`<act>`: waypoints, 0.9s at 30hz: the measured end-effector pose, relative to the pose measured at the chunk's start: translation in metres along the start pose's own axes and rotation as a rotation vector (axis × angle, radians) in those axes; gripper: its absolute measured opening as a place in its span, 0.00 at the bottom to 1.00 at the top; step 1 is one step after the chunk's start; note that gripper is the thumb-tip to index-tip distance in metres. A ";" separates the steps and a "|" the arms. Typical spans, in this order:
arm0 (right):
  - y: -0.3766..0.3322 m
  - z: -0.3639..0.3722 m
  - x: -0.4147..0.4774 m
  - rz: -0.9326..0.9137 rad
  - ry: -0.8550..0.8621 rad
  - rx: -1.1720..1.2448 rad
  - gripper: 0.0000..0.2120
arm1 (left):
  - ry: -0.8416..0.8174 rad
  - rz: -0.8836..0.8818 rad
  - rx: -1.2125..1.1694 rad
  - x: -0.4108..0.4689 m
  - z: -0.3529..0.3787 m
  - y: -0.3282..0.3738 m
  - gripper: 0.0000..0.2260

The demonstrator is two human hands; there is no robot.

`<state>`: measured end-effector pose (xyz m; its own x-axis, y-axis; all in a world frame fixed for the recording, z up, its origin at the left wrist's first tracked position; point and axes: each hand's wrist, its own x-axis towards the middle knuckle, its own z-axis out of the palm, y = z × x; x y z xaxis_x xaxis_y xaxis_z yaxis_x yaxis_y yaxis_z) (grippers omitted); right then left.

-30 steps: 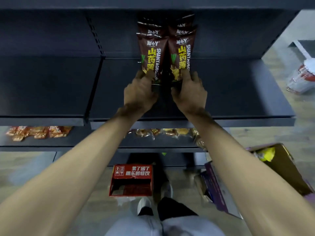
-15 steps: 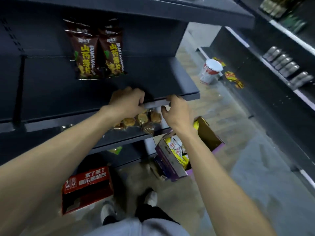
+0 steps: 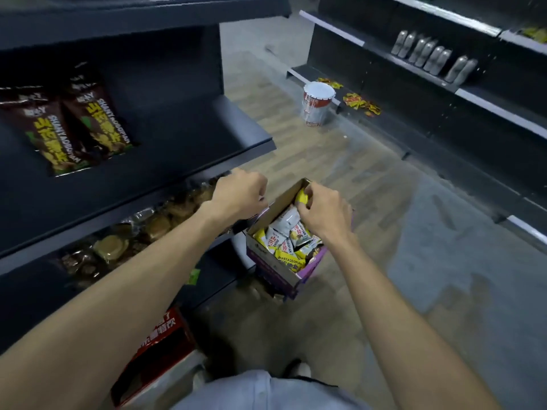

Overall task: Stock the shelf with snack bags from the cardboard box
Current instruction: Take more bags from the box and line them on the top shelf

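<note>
Bags (image 3: 68, 128) sit shelved; I'm now down at the box (image 3: 279, 272), right hand (image 3: 322, 217) fingers pinching a yellow bag (image 3: 302, 196), left hand (image 3: 239, 196) curled, hold unclear.

Aisle between two dark racks. Near rack (image 3: 177, 149): matte black shelves, dim. Far rack (image 3: 488, 119): pale shelf edges, a row of grey bottles (image 3: 429, 54) on one tier, yellow-red packets (image 3: 361, 102) on the lowest. Floor (image 3: 310, 173): wood-look planks, with a grey patch toward the far rack. White tub (image 3: 318, 103), red print, on the floor by the far rack's end. Red carton (image 3: 159, 344) at the near rack's foot.
</note>
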<state>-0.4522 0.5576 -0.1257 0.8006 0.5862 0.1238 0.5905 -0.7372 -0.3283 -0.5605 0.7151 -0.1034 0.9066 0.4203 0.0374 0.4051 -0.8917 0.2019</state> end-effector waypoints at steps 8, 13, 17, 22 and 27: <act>0.114 -0.004 -0.011 0.059 -0.055 0.076 0.12 | -0.107 -0.061 0.012 -0.001 0.058 0.080 0.05; 0.153 -0.004 -0.018 0.062 -0.107 0.099 0.12 | -0.135 -0.116 0.034 -0.003 0.084 0.086 0.06; 0.168 0.002 -0.015 0.061 -0.123 0.093 0.12 | -0.162 -0.122 0.050 0.002 0.095 0.087 0.06; 0.179 0.011 0.004 0.077 -0.146 0.120 0.11 | -0.180 -0.144 0.042 0.028 0.100 0.087 0.05; 0.186 0.027 0.032 0.075 -0.169 0.112 0.12 | -0.190 -0.144 -0.020 0.061 0.114 0.082 0.05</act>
<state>-0.3200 0.4484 -0.2078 0.8076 0.5865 -0.0608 0.5078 -0.7441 -0.4341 -0.4588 0.6486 -0.1957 0.8463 0.5020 -0.1779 0.5311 -0.8204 0.2115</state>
